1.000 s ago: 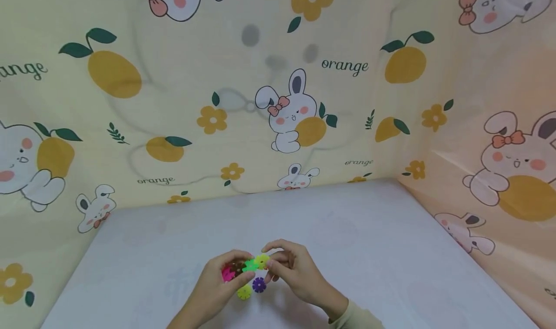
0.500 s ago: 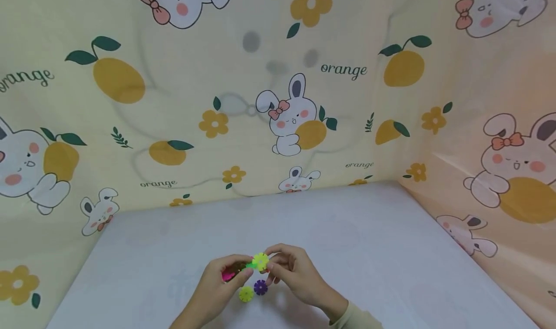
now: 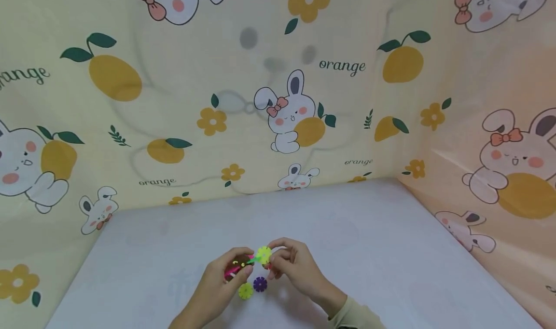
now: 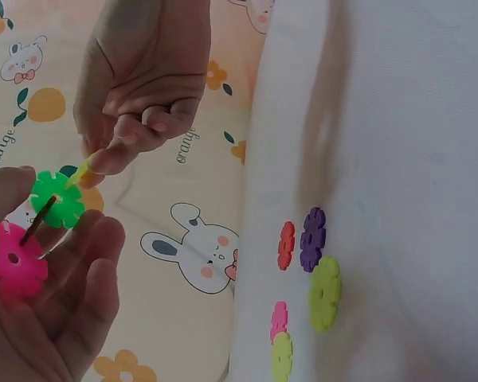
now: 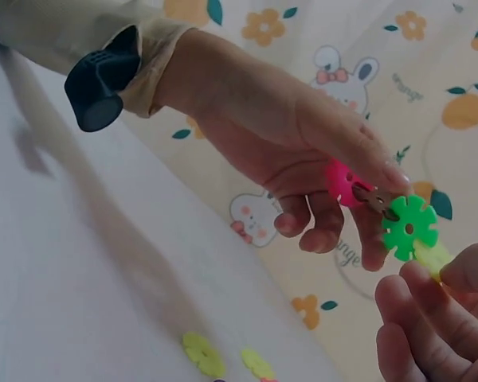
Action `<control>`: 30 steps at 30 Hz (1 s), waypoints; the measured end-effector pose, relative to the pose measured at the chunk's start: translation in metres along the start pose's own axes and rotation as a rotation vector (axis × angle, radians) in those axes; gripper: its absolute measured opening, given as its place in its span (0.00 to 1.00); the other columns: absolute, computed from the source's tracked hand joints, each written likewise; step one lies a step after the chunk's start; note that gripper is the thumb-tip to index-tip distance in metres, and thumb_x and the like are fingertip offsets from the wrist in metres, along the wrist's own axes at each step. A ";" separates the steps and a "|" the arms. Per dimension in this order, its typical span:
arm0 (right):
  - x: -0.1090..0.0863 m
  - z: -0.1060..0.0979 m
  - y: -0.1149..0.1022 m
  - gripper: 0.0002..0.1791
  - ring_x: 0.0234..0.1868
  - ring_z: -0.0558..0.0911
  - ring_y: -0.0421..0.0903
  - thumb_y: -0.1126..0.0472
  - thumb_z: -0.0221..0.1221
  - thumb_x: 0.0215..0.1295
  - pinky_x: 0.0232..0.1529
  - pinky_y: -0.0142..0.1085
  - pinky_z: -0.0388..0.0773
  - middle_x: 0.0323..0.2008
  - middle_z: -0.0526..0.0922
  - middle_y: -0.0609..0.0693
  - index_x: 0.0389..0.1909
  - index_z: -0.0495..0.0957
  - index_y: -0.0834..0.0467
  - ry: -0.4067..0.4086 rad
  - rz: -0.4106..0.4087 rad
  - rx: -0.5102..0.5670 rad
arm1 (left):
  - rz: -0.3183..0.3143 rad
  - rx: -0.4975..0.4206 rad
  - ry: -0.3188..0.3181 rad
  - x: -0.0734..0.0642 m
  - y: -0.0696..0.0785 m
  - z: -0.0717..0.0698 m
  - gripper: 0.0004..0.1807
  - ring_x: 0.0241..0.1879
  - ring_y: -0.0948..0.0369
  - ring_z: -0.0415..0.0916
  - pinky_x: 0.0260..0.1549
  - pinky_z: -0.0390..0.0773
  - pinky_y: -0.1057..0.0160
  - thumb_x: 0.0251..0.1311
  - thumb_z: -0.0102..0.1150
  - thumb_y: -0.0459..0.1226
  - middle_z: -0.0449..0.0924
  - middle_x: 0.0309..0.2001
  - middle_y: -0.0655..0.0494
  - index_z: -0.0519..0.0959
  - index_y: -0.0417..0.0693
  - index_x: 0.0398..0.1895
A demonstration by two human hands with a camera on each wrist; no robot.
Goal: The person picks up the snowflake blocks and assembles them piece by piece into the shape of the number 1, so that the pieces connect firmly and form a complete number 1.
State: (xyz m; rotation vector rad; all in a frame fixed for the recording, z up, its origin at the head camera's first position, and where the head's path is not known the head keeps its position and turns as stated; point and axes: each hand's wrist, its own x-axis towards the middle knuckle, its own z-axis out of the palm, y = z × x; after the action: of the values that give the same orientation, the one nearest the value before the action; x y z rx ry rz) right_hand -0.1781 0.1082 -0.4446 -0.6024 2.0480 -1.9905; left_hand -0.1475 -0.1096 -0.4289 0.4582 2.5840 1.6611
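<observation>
Above the white table (image 3: 369, 252), our left hand (image 3: 217, 277) curls round a linked pink disc (image 4: 25, 274), brown disc (image 5: 378, 199) and green disc (image 4: 68, 210); our right hand (image 3: 301, 268) pinches a yellow disc (image 3: 264, 255) against the green. Apparently we're joining it; next calls for aligning, then pressing.

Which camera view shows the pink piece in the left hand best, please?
The left wrist view: the pink piece appears large, with its face and centre hole visible. The head view shows it nearly edge-on; the right wrist view shows it smaller, partly behind the left hand.
</observation>
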 end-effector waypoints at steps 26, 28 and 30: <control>-0.003 0.013 0.002 0.18 0.26 0.85 0.35 0.66 0.58 0.71 0.33 0.28 0.83 0.28 0.88 0.42 0.56 0.71 0.72 -0.067 0.110 0.167 | 0.136 0.289 0.051 -0.001 -0.007 0.006 0.23 0.24 0.75 0.66 0.23 0.71 0.73 0.57 0.73 0.41 0.83 0.37 0.60 0.79 0.53 0.57; -0.003 0.013 0.002 0.19 0.27 0.85 0.35 0.65 0.58 0.72 0.34 0.28 0.83 0.28 0.88 0.42 0.56 0.71 0.73 -0.078 0.100 0.170 | 0.104 0.271 0.049 -0.001 -0.007 0.005 0.21 0.23 0.75 0.66 0.23 0.71 0.73 0.57 0.73 0.42 0.81 0.33 0.63 0.80 0.54 0.54; -0.003 0.013 0.002 0.19 0.27 0.86 0.36 0.64 0.57 0.73 0.34 0.29 0.84 0.31 0.88 0.45 0.56 0.71 0.73 -0.070 0.093 0.156 | 0.079 0.258 0.052 -0.001 -0.006 0.004 0.20 0.24 0.74 0.66 0.24 0.71 0.73 0.56 0.74 0.43 0.80 0.31 0.64 0.81 0.55 0.53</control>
State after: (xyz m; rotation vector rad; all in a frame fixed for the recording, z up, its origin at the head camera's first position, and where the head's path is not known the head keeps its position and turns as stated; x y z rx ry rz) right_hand -0.1699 0.0980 -0.4474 -0.5276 1.8260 -2.0221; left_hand -0.1475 -0.1089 -0.4364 0.5411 2.8693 1.3810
